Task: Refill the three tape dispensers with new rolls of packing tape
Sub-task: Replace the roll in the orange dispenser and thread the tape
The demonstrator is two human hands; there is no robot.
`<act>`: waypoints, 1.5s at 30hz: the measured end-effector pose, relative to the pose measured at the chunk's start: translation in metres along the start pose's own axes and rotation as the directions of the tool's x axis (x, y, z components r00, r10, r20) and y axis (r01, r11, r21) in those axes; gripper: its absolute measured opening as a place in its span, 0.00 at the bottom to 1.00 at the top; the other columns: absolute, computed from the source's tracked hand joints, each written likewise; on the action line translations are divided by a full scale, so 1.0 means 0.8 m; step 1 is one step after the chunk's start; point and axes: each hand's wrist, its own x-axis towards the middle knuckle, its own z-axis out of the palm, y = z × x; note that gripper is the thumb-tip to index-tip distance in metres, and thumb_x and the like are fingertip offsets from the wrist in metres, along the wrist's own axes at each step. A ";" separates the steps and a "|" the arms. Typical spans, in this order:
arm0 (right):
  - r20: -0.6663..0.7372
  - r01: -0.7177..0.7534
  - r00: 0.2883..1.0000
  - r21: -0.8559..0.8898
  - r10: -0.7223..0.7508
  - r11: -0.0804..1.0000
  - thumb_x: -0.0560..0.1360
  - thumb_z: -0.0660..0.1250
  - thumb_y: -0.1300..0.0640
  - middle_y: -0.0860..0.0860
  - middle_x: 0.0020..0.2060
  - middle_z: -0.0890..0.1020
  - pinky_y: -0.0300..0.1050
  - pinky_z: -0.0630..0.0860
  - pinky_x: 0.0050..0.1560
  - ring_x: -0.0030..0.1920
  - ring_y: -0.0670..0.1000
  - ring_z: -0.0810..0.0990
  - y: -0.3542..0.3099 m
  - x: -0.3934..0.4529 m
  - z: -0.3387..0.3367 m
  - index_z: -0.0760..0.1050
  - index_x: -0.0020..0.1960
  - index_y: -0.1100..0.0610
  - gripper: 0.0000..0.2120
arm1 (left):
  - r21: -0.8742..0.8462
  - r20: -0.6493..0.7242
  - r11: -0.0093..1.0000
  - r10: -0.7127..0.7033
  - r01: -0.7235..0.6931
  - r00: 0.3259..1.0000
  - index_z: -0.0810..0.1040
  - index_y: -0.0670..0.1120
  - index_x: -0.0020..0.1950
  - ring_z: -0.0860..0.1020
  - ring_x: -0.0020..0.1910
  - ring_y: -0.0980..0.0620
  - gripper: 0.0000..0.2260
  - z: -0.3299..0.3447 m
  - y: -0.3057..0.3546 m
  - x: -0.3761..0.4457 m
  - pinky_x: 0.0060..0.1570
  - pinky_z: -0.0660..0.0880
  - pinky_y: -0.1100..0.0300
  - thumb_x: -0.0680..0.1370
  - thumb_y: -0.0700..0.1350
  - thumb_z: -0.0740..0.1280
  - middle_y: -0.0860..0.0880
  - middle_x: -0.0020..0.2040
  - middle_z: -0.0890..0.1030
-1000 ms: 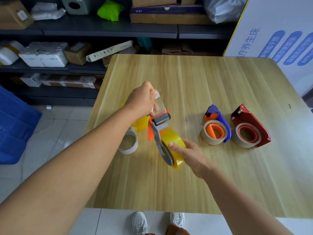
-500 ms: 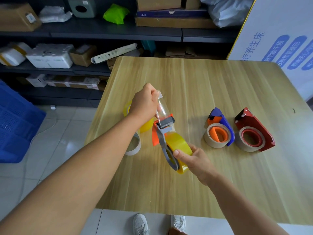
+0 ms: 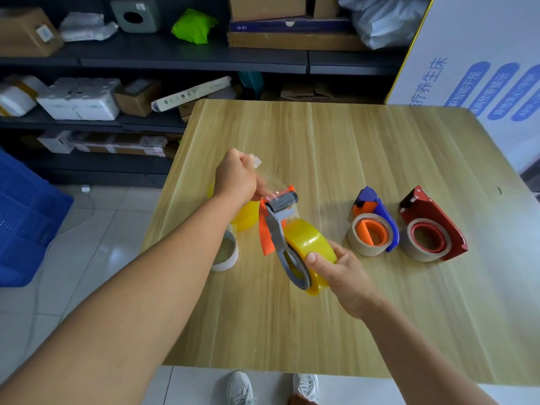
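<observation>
Little has moved since the earlier frame: both hands have kept their hold, and the dispenser has only tilted a bit more toward the right hand. An empty core (image 3: 225, 252) lies by the table's (image 3: 336, 147) left edge, partly behind the left forearm, with a yellow roll (image 3: 247, 216) just beyond it. The left hand (image 3: 235, 178) pinches the clear tape end (image 3: 270, 182), drawn up from the roller. Held above the table, the grey-and-orange dispenser (image 3: 280, 229) carries a new yellow tape roll (image 3: 311, 247), which the right hand (image 3: 340, 273) grips with thumb and curled fingers. Toward the right edge lie a blue dispenser (image 3: 380, 217) and a red dispenser (image 3: 432, 217), side by side, each with a spent brown core.
</observation>
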 end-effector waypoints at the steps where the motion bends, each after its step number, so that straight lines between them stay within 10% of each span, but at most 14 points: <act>1: -0.006 0.013 1.000 0.001 -0.013 1.000 0.58 0.74 0.40 0.61 0.45 0.81 0.54 0.74 0.48 0.46 0.56 0.79 -0.002 0.000 0.001 0.78 0.53 0.60 0.31 | -0.047 0.027 0.996 -0.075 0.077 0.997 0.72 0.44 0.50 0.81 0.32 0.48 0.09 0.003 -0.006 -0.001 0.27 0.78 0.58 0.81 0.46 0.54 0.43 0.40 0.84; 4: -0.022 0.058 0.998 -0.048 -0.059 0.997 0.65 0.69 0.38 0.66 0.46 0.80 0.57 0.74 0.49 0.45 0.57 0.77 -0.008 0.000 0.008 0.77 0.53 0.62 0.30 | -0.202 0.153 0.940 -0.248 0.276 0.957 0.73 0.43 0.57 0.79 0.41 0.44 0.11 0.015 -0.024 -0.011 0.35 0.78 0.50 0.81 0.44 0.54 0.42 0.52 0.79; 14: -0.025 0.069 0.997 -0.063 -0.071 0.996 0.62 0.69 0.38 0.55 0.38 0.77 0.46 0.71 0.40 0.39 0.51 0.74 -0.001 -0.007 0.020 0.77 0.48 0.62 0.28 | -0.310 0.314 0.883 -0.255 0.353 0.915 0.74 0.47 0.45 0.72 0.26 0.54 0.07 0.002 -0.032 -0.015 0.20 0.70 0.65 0.81 0.45 0.58 0.49 0.35 0.69; 29: -0.041 0.083 0.996 0.044 -0.081 0.996 0.64 0.69 0.39 0.60 0.42 0.79 0.51 0.72 0.45 0.42 0.55 0.77 -0.007 -0.005 0.018 0.77 0.51 0.64 0.29 | -0.555 0.435 0.683 -0.249 0.476 0.865 0.75 0.45 0.44 0.80 0.27 0.56 0.07 -0.006 -0.046 -0.022 0.29 0.78 0.63 0.81 0.42 0.61 0.47 0.35 0.77; 33: -0.039 0.055 0.998 0.067 -0.052 0.996 0.68 0.69 0.45 0.56 0.41 0.80 0.47 0.72 0.42 0.41 0.53 0.76 -0.013 -0.001 0.021 0.79 0.48 0.58 0.18 | -0.548 0.547 0.640 -0.213 0.539 0.809 0.77 0.40 0.55 0.81 0.41 0.50 0.15 -0.011 -0.031 -0.024 0.40 0.80 0.59 0.80 0.51 0.61 0.44 0.45 0.81; 36: -0.039 0.035 0.999 0.063 -0.032 0.997 0.67 0.70 0.47 0.55 0.39 0.78 0.46 0.71 0.40 0.39 0.52 0.75 -0.010 0.001 0.023 0.80 0.45 0.55 0.13 | -0.509 0.593 0.651 -0.209 0.563 0.778 0.83 0.45 0.44 0.82 0.37 0.52 0.14 -0.018 -0.016 -0.024 0.40 0.80 0.60 0.78 0.52 0.63 0.49 0.37 0.83; 45: -0.063 -0.015 0.998 0.020 0.016 1.000 0.62 0.75 0.43 0.57 0.39 0.80 0.42 0.75 0.37 0.39 0.52 0.78 0.006 0.002 0.026 0.80 0.49 0.62 0.25 | -0.509 0.288 0.849 0.010 0.145 0.957 0.77 0.45 0.42 0.82 0.33 0.53 0.04 -0.026 0.034 -0.021 0.40 0.81 0.56 0.77 0.42 0.68 0.51 0.31 0.79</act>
